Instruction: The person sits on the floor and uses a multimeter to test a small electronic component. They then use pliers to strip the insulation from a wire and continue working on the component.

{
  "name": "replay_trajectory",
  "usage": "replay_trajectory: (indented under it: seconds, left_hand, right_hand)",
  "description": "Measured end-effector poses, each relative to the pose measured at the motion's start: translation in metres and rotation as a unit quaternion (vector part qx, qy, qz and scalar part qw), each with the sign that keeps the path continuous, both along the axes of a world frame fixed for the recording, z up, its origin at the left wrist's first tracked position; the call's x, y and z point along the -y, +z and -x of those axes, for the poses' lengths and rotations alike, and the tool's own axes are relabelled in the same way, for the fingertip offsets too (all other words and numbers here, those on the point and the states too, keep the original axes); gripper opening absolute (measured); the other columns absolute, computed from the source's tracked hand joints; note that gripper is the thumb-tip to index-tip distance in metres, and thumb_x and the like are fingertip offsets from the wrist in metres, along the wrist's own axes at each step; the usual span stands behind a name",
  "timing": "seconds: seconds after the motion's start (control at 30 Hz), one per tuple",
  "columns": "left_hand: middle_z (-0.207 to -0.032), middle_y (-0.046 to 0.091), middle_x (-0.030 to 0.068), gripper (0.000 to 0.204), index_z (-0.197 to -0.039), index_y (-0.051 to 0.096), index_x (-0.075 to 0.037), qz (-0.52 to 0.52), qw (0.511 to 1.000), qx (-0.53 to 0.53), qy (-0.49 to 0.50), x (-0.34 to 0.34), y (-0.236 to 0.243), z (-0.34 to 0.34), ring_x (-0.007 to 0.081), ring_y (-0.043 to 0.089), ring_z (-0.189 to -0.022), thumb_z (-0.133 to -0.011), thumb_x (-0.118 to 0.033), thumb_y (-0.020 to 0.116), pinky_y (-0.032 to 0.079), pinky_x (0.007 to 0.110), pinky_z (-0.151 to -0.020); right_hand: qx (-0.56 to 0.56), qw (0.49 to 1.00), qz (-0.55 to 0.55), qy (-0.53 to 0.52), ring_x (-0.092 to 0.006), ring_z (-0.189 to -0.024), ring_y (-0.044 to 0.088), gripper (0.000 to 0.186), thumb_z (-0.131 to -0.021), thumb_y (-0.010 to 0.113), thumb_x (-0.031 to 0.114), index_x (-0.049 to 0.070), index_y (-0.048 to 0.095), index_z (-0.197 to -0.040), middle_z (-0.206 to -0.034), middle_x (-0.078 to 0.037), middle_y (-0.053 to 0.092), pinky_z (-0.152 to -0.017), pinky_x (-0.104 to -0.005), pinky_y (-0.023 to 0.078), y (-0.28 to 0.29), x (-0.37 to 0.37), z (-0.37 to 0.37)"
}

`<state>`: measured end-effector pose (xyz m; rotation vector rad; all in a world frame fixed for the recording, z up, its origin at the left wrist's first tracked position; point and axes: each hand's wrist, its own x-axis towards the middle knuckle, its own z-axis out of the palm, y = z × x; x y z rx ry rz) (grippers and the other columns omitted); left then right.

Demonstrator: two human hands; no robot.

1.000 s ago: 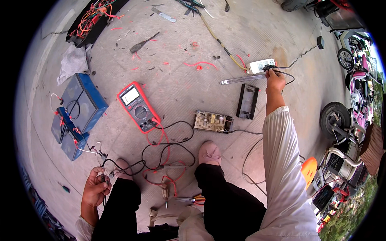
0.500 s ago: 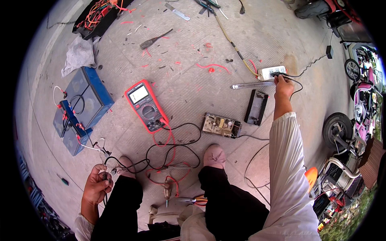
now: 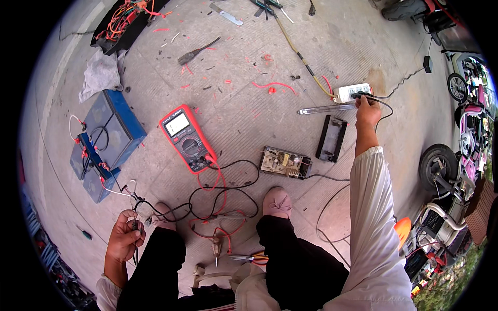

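My left hand (image 3: 122, 239) is closed on a dark cable connector (image 3: 136, 227) at lower left. My right hand (image 3: 367, 116) reaches forward, fingers closed on a black plug (image 3: 359, 95) at the white power strip (image 3: 342, 96); whether the plug is fully seated is hidden. Just below the strip lie a metal bar (image 3: 316, 110) and a black case shell (image 3: 330, 139). An opened device with exposed circuit board (image 3: 282, 162) has a cable running right. A red multimeter (image 3: 185, 139) lies centre-left with red and black leads. Blue-grey batteries (image 3: 122, 116) wired together stand left of it.
A black box of tangled wires (image 3: 116, 31) and grey cloth (image 3: 98, 72) lie at upper left. Pliers, a screwdriver (image 3: 189, 56), wire scraps and a yellow cable (image 3: 293, 46) are scattered ahead. Scooters (image 3: 436, 171) line the right side. My pink shoes (image 3: 276, 202) are below centre.
The whole scene has shifted slightly rightward as my head moved. My right hand remains at the plug on the strip; my left hand still grips the connector, slightly higher in view.
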<state>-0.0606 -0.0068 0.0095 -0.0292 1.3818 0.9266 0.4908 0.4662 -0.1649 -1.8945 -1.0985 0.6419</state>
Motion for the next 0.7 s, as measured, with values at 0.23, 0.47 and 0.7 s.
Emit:
replay_trajectory:
  seconds: [0.23, 0.47, 0.7]
  left_hand:
    - [-0.081, 0.059, 0.0038, 0.05, -0.12, 0.046, -0.014, -0.003, 1.0, -0.007, -0.005, -0.006, 0.003, -0.002, 0.014, 0.058, -0.065, -0.079, 0.003, 0.068, 0.035, 0.022, -0.046]
    - [-0.084, 0.06, 0.0038, 0.049, -0.121, 0.046, -0.013, -0.014, 1.0, -0.024, -0.008, -0.011, 0.002, 0.001, 0.0132, 0.058, -0.065, -0.08, 0.002, 0.068, 0.035, 0.021, -0.046]
    - [-0.085, 0.061, 0.0037, 0.048, -0.12, 0.046, -0.011, -0.01, 1.0, -0.024, 0.0, -0.014, 0.007, 0.0, 0.0142, 0.058, -0.066, -0.08, 0.005, 0.065, 0.034, 0.022, -0.049]
  right_hand:
    - [0.035, 0.999, 0.025, 0.011, -0.0148, -0.059, 0.067, 0.014, -0.083, 0.069, 0.011, -0.002, 0.064, -0.08, -0.069, -0.01, 0.069, -0.055, -0.0292, 0.052, -0.007, -0.016, -0.009]
    - [0.162, 0.986, 0.021, 0.044, -0.0178, -0.06, 0.067, 0.013, -0.082, 0.068, 0.008, -0.005, 0.063, -0.082, -0.069, -0.011, 0.069, -0.055, -0.0319, 0.053, -0.022, -0.018, -0.028]
    - [0.157, 0.982, 0.088, 0.065, -0.0238, -0.065, 0.07, 0.019, -0.08, 0.071, 0.018, -0.001, 0.068, -0.082, -0.072, -0.013, 0.07, -0.069, -0.0355, 0.055, -0.024, -0.033, -0.026]
